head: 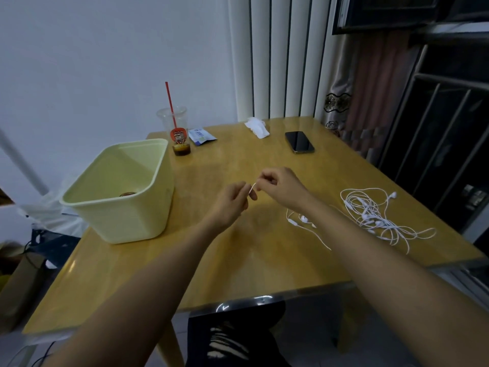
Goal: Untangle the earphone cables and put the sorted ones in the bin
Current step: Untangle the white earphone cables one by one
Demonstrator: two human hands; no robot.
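Head view shows my left hand and right hand held close together above the desk, both with fingers curled, pinching a short stretch of one cable between them, I judge to work it free. Earbuds, likely its own, lie beside my right wrist. The tangle sits well apart to my right; the bin stands at my left, handy for sorted sets.

You can read nothing here: the print on the red label of the plastic cup and on the blue-and-white packet is too blurred.
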